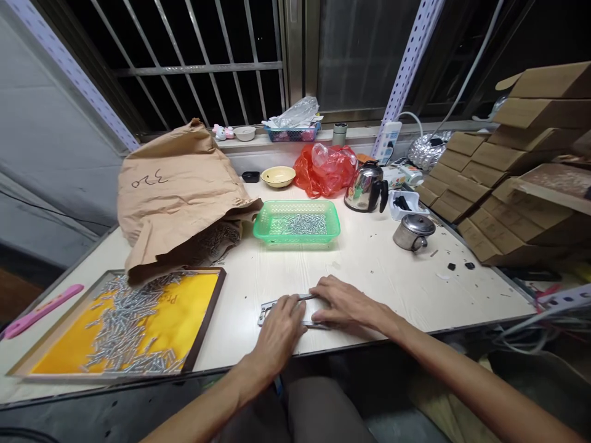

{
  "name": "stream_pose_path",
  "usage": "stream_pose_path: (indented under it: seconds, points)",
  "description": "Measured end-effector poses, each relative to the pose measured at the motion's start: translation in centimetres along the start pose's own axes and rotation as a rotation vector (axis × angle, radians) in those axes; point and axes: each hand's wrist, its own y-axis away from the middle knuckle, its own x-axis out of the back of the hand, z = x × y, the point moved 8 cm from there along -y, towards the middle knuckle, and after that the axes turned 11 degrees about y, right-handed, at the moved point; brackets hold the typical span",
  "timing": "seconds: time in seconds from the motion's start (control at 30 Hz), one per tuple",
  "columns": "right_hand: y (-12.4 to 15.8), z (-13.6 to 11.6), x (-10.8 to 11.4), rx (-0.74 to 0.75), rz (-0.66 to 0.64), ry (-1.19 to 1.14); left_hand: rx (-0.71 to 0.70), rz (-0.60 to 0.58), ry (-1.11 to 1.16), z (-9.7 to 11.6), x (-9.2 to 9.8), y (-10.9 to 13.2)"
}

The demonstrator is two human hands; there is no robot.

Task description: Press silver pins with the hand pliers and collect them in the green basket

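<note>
At the table's front edge lies a flat silver metal plate (308,309) with holes and slots, its kind hard to tell. My left hand (281,329) bends over the plate's left part, fingers closed and pressed on it. My right hand (345,301) wraps the right end, with the thumb on the near side and the fingers on the far side. Both palms hide much of the plate. Behind the hands stands a green plastic basket (295,239) with small metal pins inside. To the left, a shallow tray (202,332) with a yellow bottom holds many similar metal pins (124,320).
A large brown paper bag (180,191) leans open over the tray, beside a pink-handled tool (44,311). Farther back are a yellow bowl (278,177), a red plastic bag (323,175) and a kettle (364,189). A lidded metal cup (410,234) and stacked cardboard boxes (521,166) stand right.
</note>
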Motion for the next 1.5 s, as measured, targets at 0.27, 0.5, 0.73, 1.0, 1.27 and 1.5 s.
stream_pose_path:
  seconds: [0.27,0.5,0.73,1.0,1.27,1.5]
  points:
    - [-3.1,2.4,-1.0,-0.128,-0.004,0.262,-0.026,0.027,0.105,3.5,-3.4,2.4]
    - [-5.0,-0.7,0.5,-0.121,-0.060,0.419,-0.040,0.065,0.144,3.4,-3.8,2.2]
    - [-7.1,-12.5,-3.7,0.334,-0.107,0.338,0.014,0.093,0.356,1.0,-7.4,2.9]
    - [-7.2,-14.5,-5.0,0.503,-0.174,0.274,-0.101,0.007,0.178,2.2,-8.7,3.3]
    - [-7.4,-13.2,-5.4,0.460,-0.207,0.283,-0.259,-0.029,0.063,2.9,-7.5,2.7]
    - [-9.6,-10.5,-5.5,0.342,-0.151,0.261,-0.414,-0.067,-0.006,2.9,-4.8,3.6]
